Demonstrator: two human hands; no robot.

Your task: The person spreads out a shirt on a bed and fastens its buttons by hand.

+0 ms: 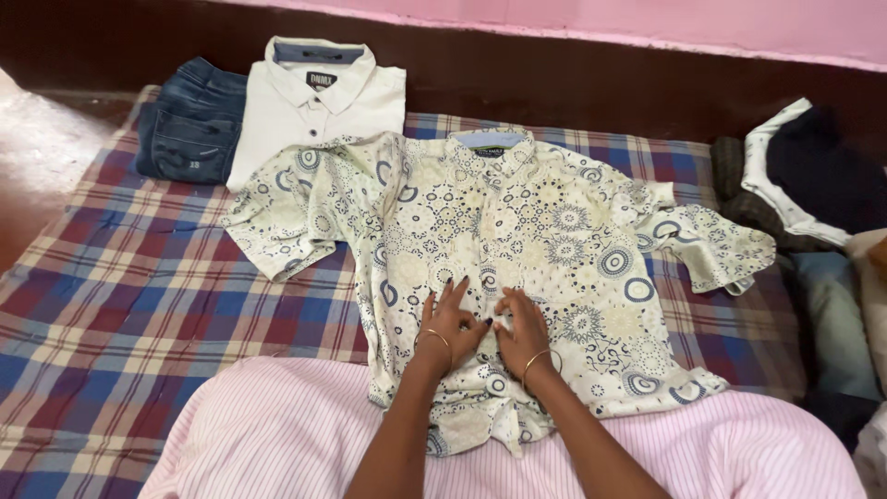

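On plaid blanket [139,305]: patterned shirt [554,240] lay flat, front up. Left hand [453,323] and right hand [524,331] rested on lower placket, fingers spread; possibly pinching button, unclear. Behind: folded white shirt [314,106], jeans [189,120].

Open checked blanket [139,305] left of the patterned shirt [554,240], folded white shirt [314,106] and jeans [189,120] blocking the far left, heap of clothes [804,185] crowding the right edge, both hands [453,323] pressed mid-shirt
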